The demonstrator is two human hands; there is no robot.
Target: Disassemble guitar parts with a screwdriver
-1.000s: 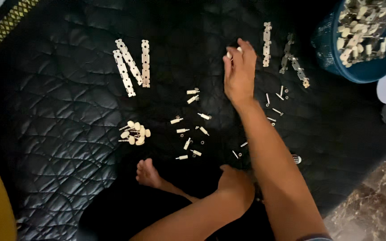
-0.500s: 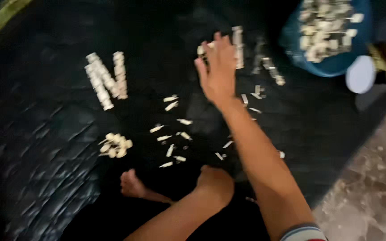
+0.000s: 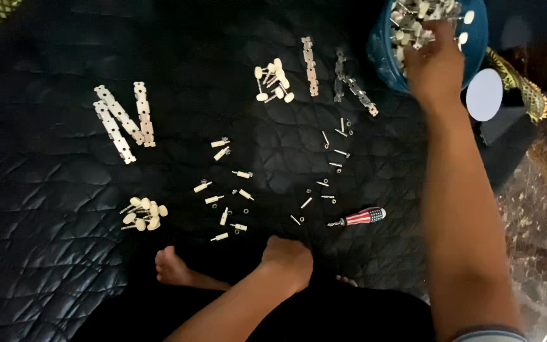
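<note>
While the left hand (image 3: pixel 288 259) is rested closed on the black mat (image 3: pixel 45 266) near the body, the right hand (image 3: pixel 435 60) is reached far right into the blue bowl (image 3: pixel 384 54); whether small parts (image 3: pixel 413 19) are grasped cannot be told.

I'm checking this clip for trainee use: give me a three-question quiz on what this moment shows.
1. True or false: the right hand reaches into the blue bowl.
2. Which lies nearest the left hand? A) screwdriver B) metal strips C) bowl
3. Fill in: everything rests on a black quilted ____.

Key: 1 true; 2 A; 3 mat.
</note>
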